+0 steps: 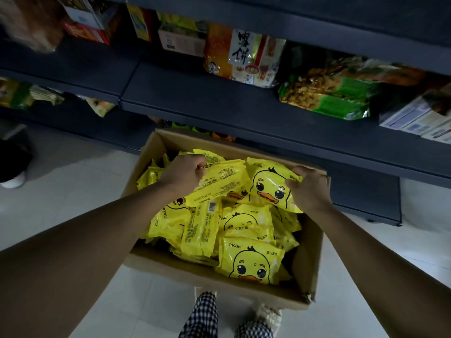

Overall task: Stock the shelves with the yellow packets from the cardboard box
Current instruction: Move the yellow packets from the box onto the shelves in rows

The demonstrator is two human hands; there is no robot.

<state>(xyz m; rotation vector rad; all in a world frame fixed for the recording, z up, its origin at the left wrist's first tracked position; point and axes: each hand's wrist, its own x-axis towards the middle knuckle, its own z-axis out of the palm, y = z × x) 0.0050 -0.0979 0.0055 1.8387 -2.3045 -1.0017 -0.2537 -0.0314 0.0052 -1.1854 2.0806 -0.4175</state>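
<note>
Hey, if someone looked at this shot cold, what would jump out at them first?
The open cardboard box on the pale floor, heaped with bright yellow packets printed with duck faces. The left hand and right hand each grip a packet near the top of the heap. Behind, dark shelves carry an orange snack bag and a green one.

One head view looks steeply down, close above the cardboard box [305, 259].

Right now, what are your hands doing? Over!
Left hand grips a back-up packet. Right hand grips a duck-face packet. Both over the cardboard box. Nothing blocking.
</note>
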